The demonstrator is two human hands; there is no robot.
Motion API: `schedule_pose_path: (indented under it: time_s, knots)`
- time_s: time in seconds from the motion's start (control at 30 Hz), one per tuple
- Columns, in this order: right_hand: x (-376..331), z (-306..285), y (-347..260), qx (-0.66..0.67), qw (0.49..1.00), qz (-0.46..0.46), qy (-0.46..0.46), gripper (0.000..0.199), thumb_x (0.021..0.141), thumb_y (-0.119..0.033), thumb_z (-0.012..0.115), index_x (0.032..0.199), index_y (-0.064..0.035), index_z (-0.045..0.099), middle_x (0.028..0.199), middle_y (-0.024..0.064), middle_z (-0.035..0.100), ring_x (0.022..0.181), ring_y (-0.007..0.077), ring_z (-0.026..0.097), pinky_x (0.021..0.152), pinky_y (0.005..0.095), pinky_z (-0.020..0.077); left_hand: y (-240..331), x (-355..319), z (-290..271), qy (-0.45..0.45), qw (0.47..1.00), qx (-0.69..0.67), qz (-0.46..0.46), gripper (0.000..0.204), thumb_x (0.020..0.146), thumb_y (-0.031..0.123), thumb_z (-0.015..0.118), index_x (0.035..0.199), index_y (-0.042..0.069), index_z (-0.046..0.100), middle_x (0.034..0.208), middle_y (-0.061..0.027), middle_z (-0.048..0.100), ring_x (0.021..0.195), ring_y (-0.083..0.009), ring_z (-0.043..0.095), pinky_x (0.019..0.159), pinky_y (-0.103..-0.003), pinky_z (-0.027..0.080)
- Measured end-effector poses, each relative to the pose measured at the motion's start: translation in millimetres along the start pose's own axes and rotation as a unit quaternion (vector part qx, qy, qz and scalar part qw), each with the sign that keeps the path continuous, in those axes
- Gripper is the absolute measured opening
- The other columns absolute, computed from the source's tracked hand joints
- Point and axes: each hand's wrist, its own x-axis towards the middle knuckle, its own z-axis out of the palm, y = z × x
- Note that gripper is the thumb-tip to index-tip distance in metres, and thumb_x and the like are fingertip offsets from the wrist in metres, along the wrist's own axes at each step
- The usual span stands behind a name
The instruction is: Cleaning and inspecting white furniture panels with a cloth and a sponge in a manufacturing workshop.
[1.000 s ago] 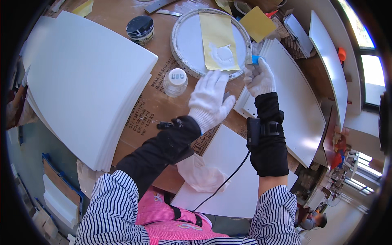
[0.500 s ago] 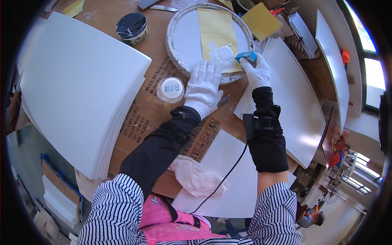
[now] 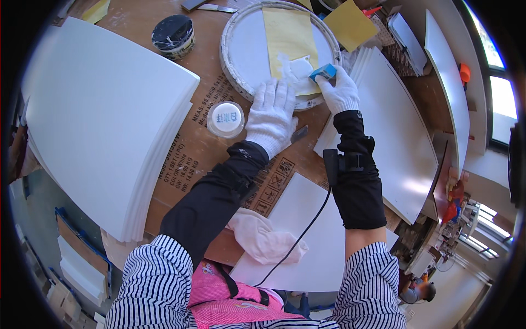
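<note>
A round white disc with a raised, paint-smeared rim (image 3: 229,74) lies on the cardboard-covered table. Across it is a yellow sheet of what looks like sandpaper (image 3: 289,30), dusted with white powder. On that sheet rests a small white flat piece with two pointed corners (image 3: 300,68). My left hand (image 3: 271,112), in a white knit glove, lies flat with fingers stretched over the disc's near edge, fingertips by the sheet. My gloved right hand (image 3: 341,93) grips a small blue block (image 3: 323,72) between thumb and fingers, at the right side of the white piece.
A lidded clear jar (image 3: 226,119) and a black-topped tub (image 3: 173,36) stand left of the disc. Stacks of white panels flank the table, left (image 3: 109,120) and right (image 3: 389,120). A flat metal blade (image 3: 299,134) lies beside my left hand. A black cable (image 3: 304,236) hangs from my right forearm.
My right hand has shifted slightly left with the blue block, which now sits closer to the white piece and is tilted differently. My left hand keeps its place.
</note>
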Motion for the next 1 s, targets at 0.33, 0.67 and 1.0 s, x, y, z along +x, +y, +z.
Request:
schedule_pose_path:
  time_s: [0.33,0.67,1.0]
  knots:
    - [-0.2,-11.3,-2.4,-0.005,0.999,0.031,-0.035,0.034,0.083,-0.031,0.072,0.102,-0.0040,0.065,0.097,0.0177,0.070,0.094,0.0352,0.067,0.085,0.0404,0.0513,-0.5,1.4,4.9,-0.007,0.999,0.032,-0.004,0.077,0.076,0.034,0.073,0.139,-0.002,0.047,0.145,-0.0224,0.043,0.137,-0.0374,0.037,0.118,-0.050,0.021]
    - [0.8,-13.7,-15.0,-0.078,0.996,0.005,-0.050,0.035,0.082,-0.033,0.070,0.103,-0.0054,0.065,0.097,0.0186,0.070,0.094,0.0370,0.066,0.084,0.0422,0.0514,-0.6,1.2,1.4,-0.011,1.000,0.028,-0.008,0.077,0.075,0.033,0.073,0.138,-0.003,0.046,0.143,-0.0221,0.045,0.135,-0.0372,0.039,0.117,-0.049,0.022]
    - [-15.7,-31.3,-7.0,0.008,1.000,0.017,-0.001,0.035,0.082,-0.034,0.068,0.100,-0.0040,0.065,0.089,0.0166,0.070,0.080,0.0301,0.067,0.071,0.0377,0.0530,3.2,4.1,-2.4,-0.003,0.999,0.045,0.013,0.075,0.079,0.036,0.069,0.138,-0.004,0.045,0.143,-0.0238,0.044,0.134,-0.0397,0.039,0.116,-0.051,0.022]
